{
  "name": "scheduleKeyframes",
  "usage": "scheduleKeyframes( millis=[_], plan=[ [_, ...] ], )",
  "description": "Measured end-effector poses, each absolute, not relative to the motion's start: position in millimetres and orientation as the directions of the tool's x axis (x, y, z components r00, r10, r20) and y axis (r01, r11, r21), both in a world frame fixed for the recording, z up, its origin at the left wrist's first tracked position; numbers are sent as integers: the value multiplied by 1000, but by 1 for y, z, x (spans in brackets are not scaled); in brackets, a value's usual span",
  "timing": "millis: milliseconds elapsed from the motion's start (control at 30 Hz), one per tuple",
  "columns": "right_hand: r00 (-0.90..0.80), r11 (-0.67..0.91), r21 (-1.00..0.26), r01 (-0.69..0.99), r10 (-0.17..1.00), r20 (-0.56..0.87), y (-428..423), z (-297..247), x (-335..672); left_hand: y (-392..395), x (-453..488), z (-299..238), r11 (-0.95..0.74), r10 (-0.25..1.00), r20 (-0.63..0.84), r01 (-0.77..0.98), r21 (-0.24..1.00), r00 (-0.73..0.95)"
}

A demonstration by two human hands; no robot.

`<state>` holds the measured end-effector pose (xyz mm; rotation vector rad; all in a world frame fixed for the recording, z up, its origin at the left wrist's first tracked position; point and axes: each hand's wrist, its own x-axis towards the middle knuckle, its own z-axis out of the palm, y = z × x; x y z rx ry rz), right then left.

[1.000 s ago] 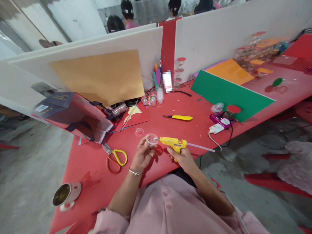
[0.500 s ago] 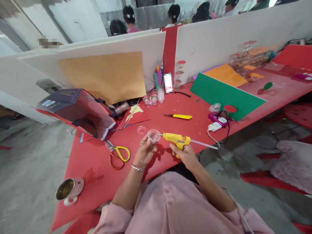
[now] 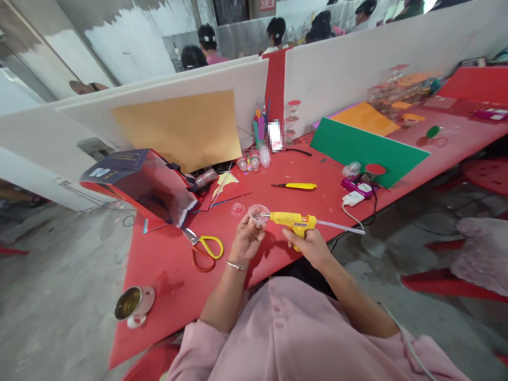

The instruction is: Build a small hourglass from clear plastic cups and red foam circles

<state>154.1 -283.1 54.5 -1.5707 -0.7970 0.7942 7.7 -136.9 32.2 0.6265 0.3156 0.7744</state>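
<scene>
My left hand (image 3: 246, 241) is closed around a small clear plastic cup (image 3: 257, 213), holding it up over the red table (image 3: 166, 264). My right hand (image 3: 309, 244) grips a yellow glue gun (image 3: 291, 220) by its handle. The gun's nozzle touches the rim of the cup, and a white glue stick pokes out of its back to the right. Another clear round piece (image 3: 237, 209) lies on the table just beyond the cup.
Yellow-and-orange scissors (image 3: 206, 248) lie left of my hands, a metal cup (image 3: 129, 304) near the table's left edge. A yellow cutter (image 3: 296, 186), a white charger (image 3: 352, 198), a green board (image 3: 365, 148), a shopping bag (image 3: 143, 182) and a white divider (image 3: 178, 95) lie beyond. Other people sit behind it.
Both hands keep the cup and glue gun together in the same grip. The view has shifted, so everything sits a little further right and up.
</scene>
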Motion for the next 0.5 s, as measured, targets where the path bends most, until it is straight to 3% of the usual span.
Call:
scheduleKeyframes(
  millis=[200,500],
  plan=[
    [571,-142,-989,37,815,-96,-276,55,165,-138,8,35,569,684,-12,-523,635,730],
    [489,-128,-990,-66,861,-144,-275,43,183,-138,22,38,568,721,-88,-513,644,688]
  ],
)
